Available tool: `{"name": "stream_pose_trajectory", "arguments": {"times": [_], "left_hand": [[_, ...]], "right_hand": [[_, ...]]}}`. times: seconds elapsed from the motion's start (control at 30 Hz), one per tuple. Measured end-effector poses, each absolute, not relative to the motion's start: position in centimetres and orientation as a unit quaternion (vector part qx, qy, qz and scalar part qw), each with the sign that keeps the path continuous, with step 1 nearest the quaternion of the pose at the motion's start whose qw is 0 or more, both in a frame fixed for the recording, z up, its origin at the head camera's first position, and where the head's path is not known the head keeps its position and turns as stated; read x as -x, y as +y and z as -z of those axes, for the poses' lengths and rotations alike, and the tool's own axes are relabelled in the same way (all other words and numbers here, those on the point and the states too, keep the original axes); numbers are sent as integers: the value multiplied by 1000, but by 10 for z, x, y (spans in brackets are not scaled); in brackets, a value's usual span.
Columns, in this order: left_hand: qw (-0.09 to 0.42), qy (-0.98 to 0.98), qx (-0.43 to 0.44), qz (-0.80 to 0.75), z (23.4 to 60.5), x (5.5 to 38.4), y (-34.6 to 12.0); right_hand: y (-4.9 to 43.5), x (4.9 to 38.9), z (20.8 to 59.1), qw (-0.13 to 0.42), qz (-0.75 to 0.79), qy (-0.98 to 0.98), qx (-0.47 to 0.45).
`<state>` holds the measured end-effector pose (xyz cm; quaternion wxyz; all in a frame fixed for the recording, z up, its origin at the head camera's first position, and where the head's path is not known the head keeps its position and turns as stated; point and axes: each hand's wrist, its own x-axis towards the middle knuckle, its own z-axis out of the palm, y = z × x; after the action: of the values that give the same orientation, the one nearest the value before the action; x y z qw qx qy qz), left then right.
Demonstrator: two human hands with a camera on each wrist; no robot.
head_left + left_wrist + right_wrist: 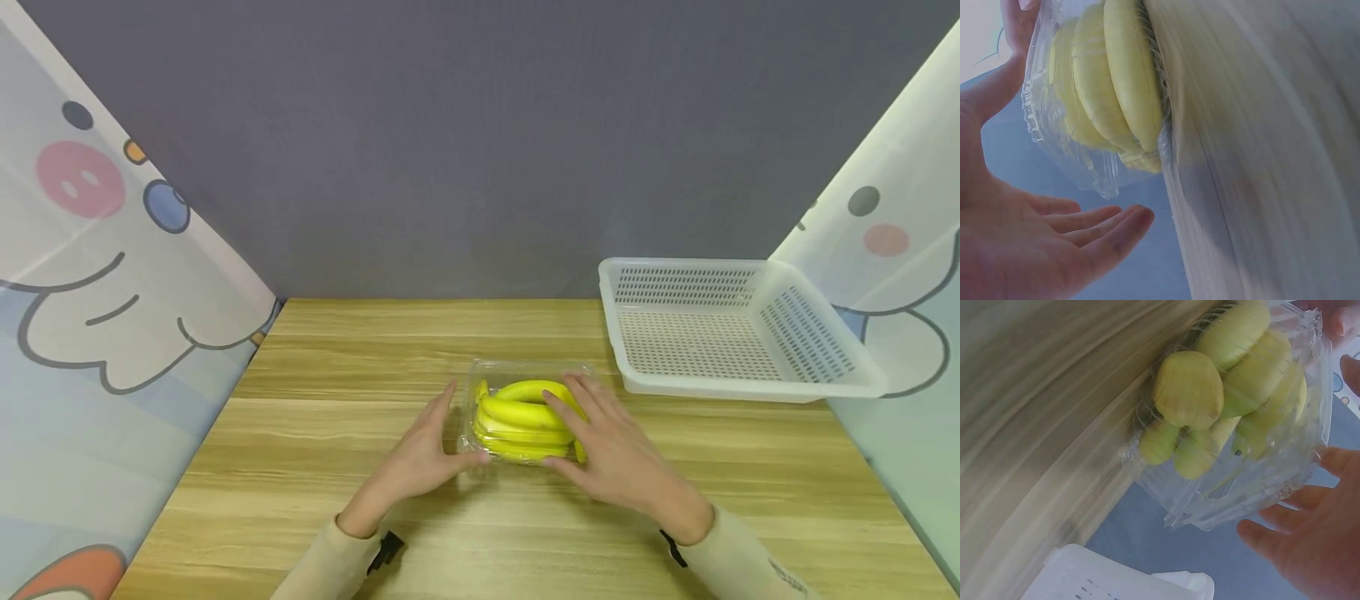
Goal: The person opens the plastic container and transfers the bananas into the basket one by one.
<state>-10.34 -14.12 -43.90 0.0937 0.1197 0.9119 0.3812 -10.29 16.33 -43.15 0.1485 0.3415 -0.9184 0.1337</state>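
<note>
A clear plastic clamshell box (536, 369) sits on the wooden table, its lid down over several yellow bananas (525, 414). To the box's left is my left hand (418, 462), thumb at the near left corner and the other fingers extended; the left wrist view shows a gap between those fingers and the box (1094, 165). My right hand (618, 450) spreads over the right end, covering part of the bananas. In the right wrist view its fingertips (1254, 534) are at the lid's edge, fairly straight. Whether they press on the plastic I cannot tell.
A white perforated plastic basket (697, 342) stands at the back right of the wooden table (337, 350). Behind the table rises a grey panel (450, 150). Cartoon-printed curtains (82, 292) flank both sides.
</note>
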Motion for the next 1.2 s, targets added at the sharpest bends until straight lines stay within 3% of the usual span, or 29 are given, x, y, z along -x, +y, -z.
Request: {"name": "stream_pose_trajectory", "arguments": {"times": [0.23, 0.87, 1.2], "left_hand": [[131, 897, -106, -408, 439, 104, -138], [174, 825, -150, -516, 449, 112, -134], [179, 822, -134, -524, 451, 113, -134]], "right_hand": [[159, 105, 434, 151, -117, -919, -346], [154, 108, 433, 106, -77, -937, -324], [154, 110, 431, 128, -69, -931, -336]]}}
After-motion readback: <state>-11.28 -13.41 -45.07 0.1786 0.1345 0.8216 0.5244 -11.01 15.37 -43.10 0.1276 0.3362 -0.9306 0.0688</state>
